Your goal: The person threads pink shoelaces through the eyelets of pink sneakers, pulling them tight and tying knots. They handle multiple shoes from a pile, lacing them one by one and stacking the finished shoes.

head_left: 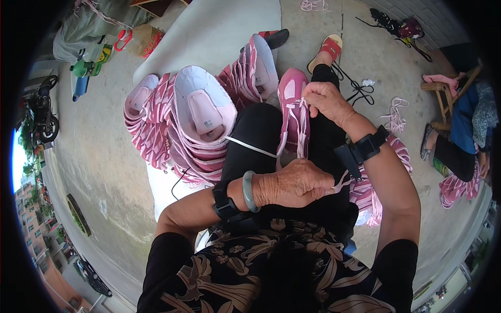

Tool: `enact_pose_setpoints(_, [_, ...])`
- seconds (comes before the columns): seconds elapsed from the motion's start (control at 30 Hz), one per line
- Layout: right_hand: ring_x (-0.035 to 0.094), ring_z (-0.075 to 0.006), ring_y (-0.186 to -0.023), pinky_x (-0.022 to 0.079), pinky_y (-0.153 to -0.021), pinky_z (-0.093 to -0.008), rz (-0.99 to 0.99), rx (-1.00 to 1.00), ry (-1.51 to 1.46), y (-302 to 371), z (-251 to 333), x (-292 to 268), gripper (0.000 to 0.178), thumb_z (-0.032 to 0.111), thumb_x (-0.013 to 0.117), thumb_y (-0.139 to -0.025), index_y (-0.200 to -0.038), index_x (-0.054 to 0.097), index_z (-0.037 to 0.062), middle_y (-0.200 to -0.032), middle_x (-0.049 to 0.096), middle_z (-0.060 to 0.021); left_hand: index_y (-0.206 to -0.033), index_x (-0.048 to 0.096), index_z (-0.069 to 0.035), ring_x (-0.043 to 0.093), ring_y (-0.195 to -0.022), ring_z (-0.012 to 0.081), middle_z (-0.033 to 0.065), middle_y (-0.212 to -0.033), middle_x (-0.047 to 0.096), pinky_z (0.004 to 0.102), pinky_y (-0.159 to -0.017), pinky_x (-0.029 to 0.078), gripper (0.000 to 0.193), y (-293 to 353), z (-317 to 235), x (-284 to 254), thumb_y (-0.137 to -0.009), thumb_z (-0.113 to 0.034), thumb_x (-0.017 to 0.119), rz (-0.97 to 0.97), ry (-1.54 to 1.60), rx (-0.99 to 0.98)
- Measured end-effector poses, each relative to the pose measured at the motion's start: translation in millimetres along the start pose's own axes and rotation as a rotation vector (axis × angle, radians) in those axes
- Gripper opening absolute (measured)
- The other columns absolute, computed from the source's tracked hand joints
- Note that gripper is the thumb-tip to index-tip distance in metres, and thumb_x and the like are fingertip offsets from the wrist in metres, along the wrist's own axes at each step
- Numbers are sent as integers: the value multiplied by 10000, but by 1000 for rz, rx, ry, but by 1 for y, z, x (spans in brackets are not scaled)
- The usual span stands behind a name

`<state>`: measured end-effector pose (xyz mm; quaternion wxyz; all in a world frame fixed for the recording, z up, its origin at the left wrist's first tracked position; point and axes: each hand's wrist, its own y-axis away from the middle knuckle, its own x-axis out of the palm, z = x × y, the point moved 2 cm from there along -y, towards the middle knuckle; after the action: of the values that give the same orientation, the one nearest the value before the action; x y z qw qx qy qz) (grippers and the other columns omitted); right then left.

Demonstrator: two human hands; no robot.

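A pink and magenta shoe upper point(295, 107) lies lengthwise between my thighs, toe pointing away from me. Pale pink shoelace point(299, 121) runs through its eyelets in loose strands. My right hand point(327, 103) is closed in a pinch at the front eyelets, on the lace where it meets the upper. Nearer my body, my left hand point(300, 182) is closed with its fingertips pinched together. A short pale pink lace end sticks out from them to the right. A light bangle and a black wrist strap are on my left arm, another black strap on the right.
Nested stacks of pink uppers point(201, 112) stand at my left, with another stack point(261, 70) farther off. More pink uppers point(370, 193) lie by my right thigh. Loose laces point(395, 115) are on the concrete. A person point(462, 141) sits at the far right beside a wooden stool point(443, 96).
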<state>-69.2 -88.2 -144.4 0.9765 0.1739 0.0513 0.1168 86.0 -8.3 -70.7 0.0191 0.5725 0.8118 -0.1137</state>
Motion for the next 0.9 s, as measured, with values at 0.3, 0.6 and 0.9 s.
enact_pose_setpoints(0.3, [454, -91, -544, 398, -523, -230, 235, -252, 433, -19, -4, -30, 148, 133, 487, -774, -718, 539, 6, -637, 499, -24, -783, 512, -15, 517, -571, 336, 134, -593, 472, 367, -494, 388, 78, -2, -1, -5, -807, -46, 580, -38, -46, -22])
enact_pose_setpoints(0.6, [486, -62, -537, 406, -489, -199, -46, 47, 133, 25, -3, -22, 129, 130, 548, -748, -809, 560, 17, -655, 519, 7, -764, 506, -18, 508, -557, 339, 137, -570, 446, 365, -480, 364, 90, -6, -7, -1, -807, -41, 582, 1, 17, -31])
enact_pose_setpoints(0.9, [585, -137, -527, 450, -500, -280, -560, -10, 201, 28, -28, 11, 102, 115, 602, -743, -719, 610, 16, -547, 570, -58, -769, 507, -14, 508, -562, 347, 145, -565, 441, 366, -479, 363, 90, -5, -6, 3, -821, -44, 574, -20, 13, -25])
